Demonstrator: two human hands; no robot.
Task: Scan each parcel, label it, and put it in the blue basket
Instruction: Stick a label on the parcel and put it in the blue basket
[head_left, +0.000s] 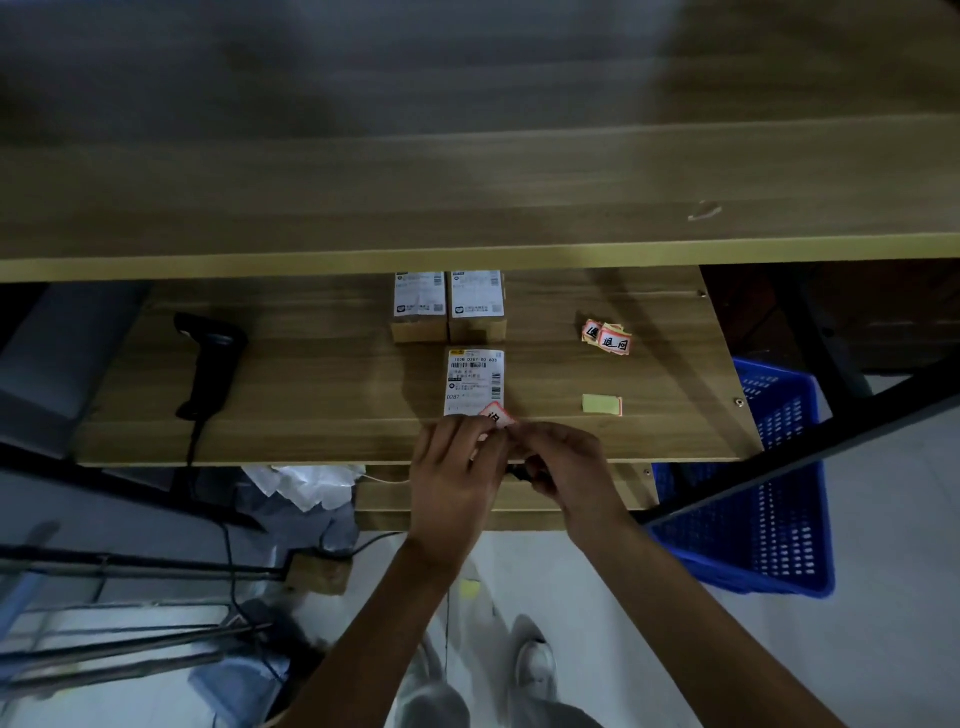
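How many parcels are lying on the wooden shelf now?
3. Two parcels side by side at the back, partly under the upper board; one parcel nearer, before the hands. More may be hidden.

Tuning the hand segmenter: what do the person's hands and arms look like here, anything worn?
Both are bare: the left hand and right hand show no gloves, rings, watch or wristband. No sleeves reach the forearms in view. No markings or cables on them.
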